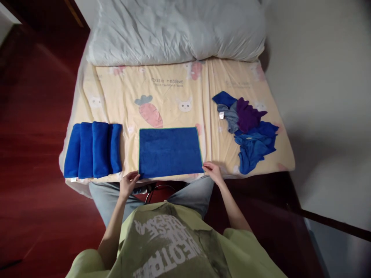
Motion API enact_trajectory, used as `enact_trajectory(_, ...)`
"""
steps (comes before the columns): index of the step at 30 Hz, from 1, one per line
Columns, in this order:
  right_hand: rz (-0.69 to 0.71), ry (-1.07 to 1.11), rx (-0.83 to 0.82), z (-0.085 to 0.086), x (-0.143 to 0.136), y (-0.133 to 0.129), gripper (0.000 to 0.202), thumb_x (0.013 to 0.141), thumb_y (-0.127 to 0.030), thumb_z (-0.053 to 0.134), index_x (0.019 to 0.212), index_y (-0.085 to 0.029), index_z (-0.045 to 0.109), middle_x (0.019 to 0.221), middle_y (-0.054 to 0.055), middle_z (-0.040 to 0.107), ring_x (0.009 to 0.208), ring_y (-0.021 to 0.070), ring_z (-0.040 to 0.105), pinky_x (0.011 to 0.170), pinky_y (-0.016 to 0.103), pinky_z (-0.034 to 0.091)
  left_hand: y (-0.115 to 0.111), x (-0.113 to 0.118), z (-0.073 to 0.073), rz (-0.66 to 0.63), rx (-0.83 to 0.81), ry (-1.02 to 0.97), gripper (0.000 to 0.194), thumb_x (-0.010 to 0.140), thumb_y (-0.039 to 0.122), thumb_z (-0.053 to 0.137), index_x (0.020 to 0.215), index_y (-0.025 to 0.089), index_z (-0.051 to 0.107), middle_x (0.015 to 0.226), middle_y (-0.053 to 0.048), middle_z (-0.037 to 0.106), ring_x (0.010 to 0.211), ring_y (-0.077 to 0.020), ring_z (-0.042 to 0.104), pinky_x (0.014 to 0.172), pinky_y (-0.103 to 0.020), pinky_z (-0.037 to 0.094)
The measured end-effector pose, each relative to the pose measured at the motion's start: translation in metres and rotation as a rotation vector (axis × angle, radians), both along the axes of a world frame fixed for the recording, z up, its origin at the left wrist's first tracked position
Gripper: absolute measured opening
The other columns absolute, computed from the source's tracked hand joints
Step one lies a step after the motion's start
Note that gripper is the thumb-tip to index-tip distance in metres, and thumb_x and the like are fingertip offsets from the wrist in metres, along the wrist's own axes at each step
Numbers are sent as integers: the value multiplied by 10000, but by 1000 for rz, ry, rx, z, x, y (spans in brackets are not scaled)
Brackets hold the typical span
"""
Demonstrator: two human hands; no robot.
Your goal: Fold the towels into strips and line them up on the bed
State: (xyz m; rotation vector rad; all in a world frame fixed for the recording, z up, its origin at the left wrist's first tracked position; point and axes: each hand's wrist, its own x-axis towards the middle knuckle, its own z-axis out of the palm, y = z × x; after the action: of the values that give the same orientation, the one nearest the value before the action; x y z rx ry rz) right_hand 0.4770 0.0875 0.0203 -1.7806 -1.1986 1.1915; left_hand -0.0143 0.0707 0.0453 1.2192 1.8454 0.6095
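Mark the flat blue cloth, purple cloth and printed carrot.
Flat blue cloth (170, 152): head view, middle of its upper face.
Purple cloth (248, 116): head view, crumpled middle.
Printed carrot (150, 113): head view, body below the leaves.

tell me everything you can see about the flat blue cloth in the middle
The blue cloth is roughly rectangular, wider from side to side, with thin green edging along its far and side edges. It looks soft and short-napped, perhaps microfiber. It lies flat and nearly smooth on the cream rabbit-print sheet, by the sheet's near edge. The left hand pinches its near left corner; the right hand, its near right. Whether it is doubled over, I can't tell.
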Motion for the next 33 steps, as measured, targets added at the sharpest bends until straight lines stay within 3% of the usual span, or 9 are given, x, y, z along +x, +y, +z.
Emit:
enact_trajectory(5,-24,-8,57,7,-5,4,461,613,-551,825,877,-184,731,854,122,768,846,297,750,860,486,605,15,1,-11,16,21,-138,602,643,669,752,984,174,721,951,-128,778,939,-320,740,837,-420,595)
enact_trajectory(12,-30,54,-50,9,-4,-1,402,547,-419,863,834,-171,729,818,114,769,796,277,738,824,469,600,24,-12,-24,-69,36,-86,618,577,717,747,861,169,724,794,-102,757,807,-291,734,769,-389,580)
enact_trajectory(17,38,98,-65,18,0,-1,327,616,-401,809,848,-182,741,872,77,761,843,229,709,855,413,571,22,-14,-11,-99,52,-209,605,598,736,735,812,172,697,836,-93,741,818,-256,714,790,-361,572)
enact_trajectory(22,146,93,-102,28,10,-3,265,639,-417,776,792,-204,737,812,31,745,802,214,680,779,348,553,14,-17,2,-209,8,-308,526,654,696,740,821,200,689,851,-76,732,869,-263,702,836,-377,569)
enact_trajectory(28,229,58,-104,19,17,-11,241,624,-427,776,717,-211,727,772,33,736,744,220,675,731,347,549,2,-24,4,-331,45,-214,442,746,640,683,783,199,679,739,-51,681,744,-220,670,768,-347,563)
enact_trajectory(33,208,38,-43,9,15,-17,337,614,-450,812,835,-202,758,850,66,765,768,238,700,780,398,571,-1,-17,5,-277,29,-154,508,706,672,699,911,207,701,864,-87,745,846,-265,711,854,-392,569)
